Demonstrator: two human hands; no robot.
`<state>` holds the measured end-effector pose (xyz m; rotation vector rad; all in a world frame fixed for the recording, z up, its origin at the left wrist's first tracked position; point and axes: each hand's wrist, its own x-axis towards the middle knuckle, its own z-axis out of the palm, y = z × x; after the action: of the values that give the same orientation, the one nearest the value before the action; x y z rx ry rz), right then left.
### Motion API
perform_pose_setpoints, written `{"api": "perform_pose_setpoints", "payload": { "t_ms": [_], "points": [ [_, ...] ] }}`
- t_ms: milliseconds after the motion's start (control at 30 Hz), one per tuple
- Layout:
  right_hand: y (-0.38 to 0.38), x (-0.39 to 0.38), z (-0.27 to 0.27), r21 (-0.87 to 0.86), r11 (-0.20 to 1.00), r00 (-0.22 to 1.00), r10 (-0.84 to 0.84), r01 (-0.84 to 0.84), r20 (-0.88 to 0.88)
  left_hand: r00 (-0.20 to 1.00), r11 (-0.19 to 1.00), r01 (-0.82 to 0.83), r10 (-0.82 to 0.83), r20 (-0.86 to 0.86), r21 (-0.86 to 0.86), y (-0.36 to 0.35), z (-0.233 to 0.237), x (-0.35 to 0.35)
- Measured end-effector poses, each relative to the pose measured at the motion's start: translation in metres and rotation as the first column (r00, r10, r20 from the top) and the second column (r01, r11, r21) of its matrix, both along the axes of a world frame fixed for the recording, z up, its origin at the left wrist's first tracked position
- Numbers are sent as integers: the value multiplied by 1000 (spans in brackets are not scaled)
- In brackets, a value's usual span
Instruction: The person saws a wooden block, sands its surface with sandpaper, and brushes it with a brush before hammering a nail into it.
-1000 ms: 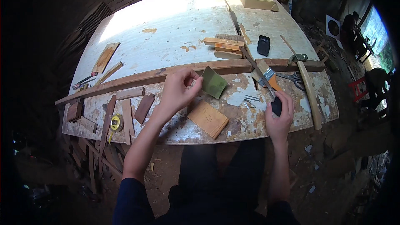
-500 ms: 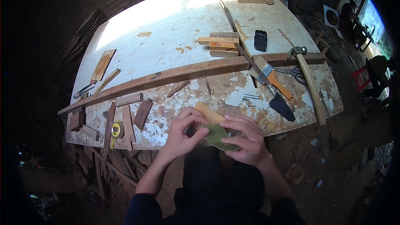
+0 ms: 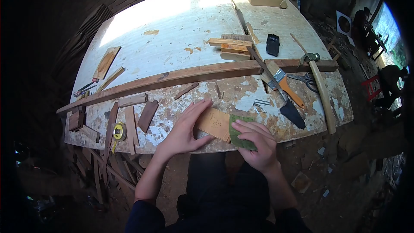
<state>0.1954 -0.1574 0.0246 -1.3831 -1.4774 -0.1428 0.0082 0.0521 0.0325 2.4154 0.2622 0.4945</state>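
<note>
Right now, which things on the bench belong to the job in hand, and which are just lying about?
In hand: left hand, flat on the wooden block; right hand, pressing the green sheet beside it.
Lying about: paintbrush, hammer, scissors, nails, tape measure, long wooden strip.

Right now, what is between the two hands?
In the head view, a small wooden block lies between the left hand and the right hand, which holds a green sheet against its edge.
</note>
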Motion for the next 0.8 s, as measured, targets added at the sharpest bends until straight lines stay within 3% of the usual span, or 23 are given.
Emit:
{"api": "perform_pose_setpoints", "payload": {
  "t_ms": [33,133,233,400,500,533,667,767,800],
  "points": [
    [1,-1,1,-2,1000,1000,-1,2,24,1000,1000,-8,8,11,-24,-2,-3,0],
    [1,-6,1,-93,996,999,-10,15,51,966,965,-257,257,-6,49,-24,-8,1],
    [8,-11,-11,-141,990,992,11,7,125,900,872,-436,425,100,222,-56,-13,9],
    [19,-10,-14,-295,946,957,202,-136,209,883,896,-439,416,218,69,-66,-33,-1],
    [31,11,-3,-350,936,953,138,-36,271,875,900,-430,436,211,-75,-66,-31,-5],
    [34,10,-2,-374,925,950,54,69,309,872,899,-425,437,219,-105,-63,-32,-3],
    [33,-31,3,-427,896,902,282,-125,326,868,901,-403,433,245,-164,-54,-40,-5],
    [43,0,7,-442,890,924,256,-110,284,843,881,-450,472,258,-144,-61,-36,-4],
    [48,4,7,-460,888,948,145,2,284,841,880,-451,475,259,-150,-62,-37,-3]
  ]
}}
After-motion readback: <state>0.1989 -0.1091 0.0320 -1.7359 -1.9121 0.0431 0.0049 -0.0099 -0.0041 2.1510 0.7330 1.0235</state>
